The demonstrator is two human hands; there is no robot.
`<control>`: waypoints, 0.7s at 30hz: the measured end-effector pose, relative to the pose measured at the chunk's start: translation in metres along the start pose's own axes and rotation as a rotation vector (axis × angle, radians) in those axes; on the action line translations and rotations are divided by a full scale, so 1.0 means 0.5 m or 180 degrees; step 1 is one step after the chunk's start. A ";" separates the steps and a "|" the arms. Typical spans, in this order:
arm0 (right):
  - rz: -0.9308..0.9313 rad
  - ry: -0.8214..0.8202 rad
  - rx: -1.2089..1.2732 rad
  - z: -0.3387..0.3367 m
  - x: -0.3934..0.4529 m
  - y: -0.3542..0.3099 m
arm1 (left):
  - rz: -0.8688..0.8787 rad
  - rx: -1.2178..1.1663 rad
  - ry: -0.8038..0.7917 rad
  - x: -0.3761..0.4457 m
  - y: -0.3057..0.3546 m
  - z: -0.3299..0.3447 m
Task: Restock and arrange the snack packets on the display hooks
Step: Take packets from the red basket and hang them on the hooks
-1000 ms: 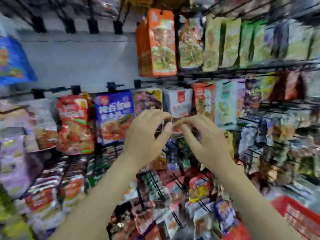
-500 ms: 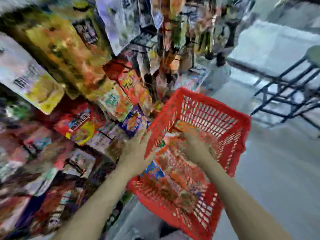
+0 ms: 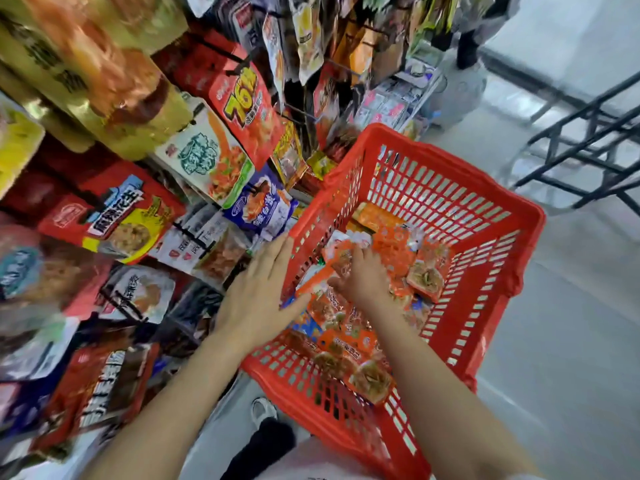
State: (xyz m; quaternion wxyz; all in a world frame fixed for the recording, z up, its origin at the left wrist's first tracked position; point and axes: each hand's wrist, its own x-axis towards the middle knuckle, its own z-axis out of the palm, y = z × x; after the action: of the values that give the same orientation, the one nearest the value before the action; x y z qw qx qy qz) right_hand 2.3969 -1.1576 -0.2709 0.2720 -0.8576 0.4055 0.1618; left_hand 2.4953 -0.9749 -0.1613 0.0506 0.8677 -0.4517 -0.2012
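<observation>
Red basket [image 3: 491, 216], right hand [image 3: 363, 278] among snack packets [image 3: 426, 275]

a second ago both hands meet at a small packet up in front of the hanging rows; now the view tilts down over a red slotted plastic basket [image 3: 491, 216] beside the rack. the right hand [image 3: 363, 275] is down inside it among the small orange foil snack packets [image 3: 394, 247], fingers curling onto them, deeper than half a second ago. the left hand [image 3: 256, 299] lies flat with straight fingers against the basket's near wall.
</observation>
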 end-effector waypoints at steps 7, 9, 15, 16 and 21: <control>0.0186 -0.0677 0.0829 0.001 0.005 -0.009 | 0.0245 -0.0111 -0.0061 -0.020 -0.018 -0.008; 0.0184 -0.0870 0.0937 -0.009 -0.007 0.001 | 0.0243 -0.0095 -0.0039 -0.034 -0.024 -0.004; -0.0022 -0.0974 0.1808 -0.049 -0.043 0.055 | 0.0021 -0.0131 0.0142 -0.051 -0.018 -0.004; -0.0028 -0.0913 0.1814 -0.061 -0.043 0.065 | -0.0037 -0.0175 0.0141 -0.049 -0.016 -0.005; -0.0120 -0.0272 0.2189 -0.135 -0.004 0.071 | -0.0156 -0.0215 0.0197 -0.022 0.006 -0.010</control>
State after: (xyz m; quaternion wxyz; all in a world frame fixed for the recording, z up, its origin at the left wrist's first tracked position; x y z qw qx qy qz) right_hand 2.3717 -1.2155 -0.2280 0.5648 -0.7155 0.4086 0.0463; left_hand 2.4895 -0.9684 -0.1528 0.0889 0.8821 -0.4214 -0.1906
